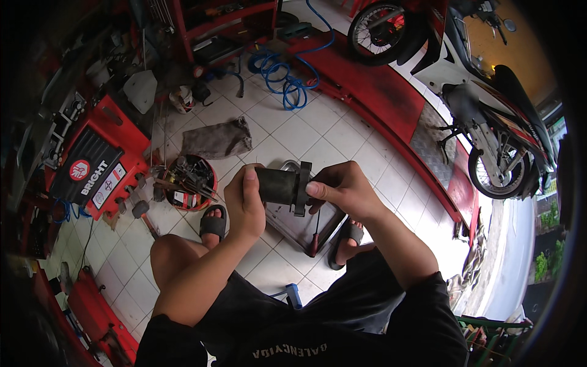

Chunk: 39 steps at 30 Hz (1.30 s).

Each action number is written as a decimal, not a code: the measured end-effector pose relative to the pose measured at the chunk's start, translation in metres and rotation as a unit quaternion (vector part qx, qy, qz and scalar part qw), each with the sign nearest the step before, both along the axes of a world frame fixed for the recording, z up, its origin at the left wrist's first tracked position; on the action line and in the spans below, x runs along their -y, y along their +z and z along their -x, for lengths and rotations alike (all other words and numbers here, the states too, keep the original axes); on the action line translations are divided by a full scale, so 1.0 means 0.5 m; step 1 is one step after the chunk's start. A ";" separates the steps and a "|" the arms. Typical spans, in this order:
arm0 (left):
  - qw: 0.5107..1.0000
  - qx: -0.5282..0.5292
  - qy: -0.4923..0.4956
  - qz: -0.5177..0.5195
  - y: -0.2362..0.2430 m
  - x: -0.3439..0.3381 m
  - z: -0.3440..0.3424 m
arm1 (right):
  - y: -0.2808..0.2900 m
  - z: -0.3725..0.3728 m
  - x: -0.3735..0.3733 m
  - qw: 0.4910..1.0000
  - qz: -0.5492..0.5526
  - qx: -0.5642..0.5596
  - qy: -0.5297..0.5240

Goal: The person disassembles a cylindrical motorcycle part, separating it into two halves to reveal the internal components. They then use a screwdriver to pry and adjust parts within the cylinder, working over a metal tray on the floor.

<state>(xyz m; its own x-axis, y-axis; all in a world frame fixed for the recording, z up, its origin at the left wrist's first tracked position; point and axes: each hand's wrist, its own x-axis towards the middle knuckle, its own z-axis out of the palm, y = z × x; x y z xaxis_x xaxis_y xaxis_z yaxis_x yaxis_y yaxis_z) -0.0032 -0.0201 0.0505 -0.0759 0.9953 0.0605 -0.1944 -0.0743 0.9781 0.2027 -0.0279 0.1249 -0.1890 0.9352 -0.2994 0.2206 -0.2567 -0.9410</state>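
Note:
My left hand (244, 199) grips the left end of a dark, grimy cylindrical part (276, 185), held level above a square metal tray (282, 229). My right hand (345, 189) is closed on the part's right end, thumb against its wide flange (302, 202), other fingers partly hidden. A screwdriver (314, 243) with a red handle leans in the tray, below the part. A small round metal dish (289, 164) shows partly behind the cylinder. My sandalled feet are either side of the tray.
A tool-filled red bucket (202, 168), a red machine (98, 159) and a grey rag (217, 137) lie left and ahead. Beyond are a blue coiled hose (287, 85) and a red shelf (217, 24). A motorcycle (461, 107) stands on a red lift platform (391, 116) at right.

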 end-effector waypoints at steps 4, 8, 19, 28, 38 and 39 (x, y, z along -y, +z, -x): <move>0.979 0.135 -0.063 0.141 -0.004 -0.011 0.013 | 0.026 -0.028 -0.004 0.961 -0.222 0.144 0.078; 0.918 0.239 -0.053 0.311 0.002 -0.034 0.016 | 0.029 -0.018 -0.005 0.846 -0.483 0.188 0.126; 0.888 0.271 -0.086 0.361 -0.002 -0.036 0.022 | -0.013 -0.003 -0.003 0.873 -0.443 0.161 0.128; 0.875 0.268 -0.134 0.380 -0.012 -0.042 0.029 | -0.013 -0.019 -0.014 0.935 -0.343 0.075 0.051; 0.901 0.293 -0.071 0.313 -0.020 -0.043 0.026 | -0.027 0.005 0.060 0.960 -0.184 -0.179 0.114; 0.897 0.302 -0.082 0.313 -0.027 -0.045 0.026 | -0.037 0.008 0.051 0.955 -0.256 -0.115 0.097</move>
<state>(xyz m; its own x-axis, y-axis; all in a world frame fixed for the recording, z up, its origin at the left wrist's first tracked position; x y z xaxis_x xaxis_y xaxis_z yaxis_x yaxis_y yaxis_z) -0.0160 0.0025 0.0372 0.2438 0.8206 -0.5169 -0.6614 0.5305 0.5302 0.1989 -0.0536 0.1065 -0.3794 0.8884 0.2585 -0.0100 0.2755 -0.9613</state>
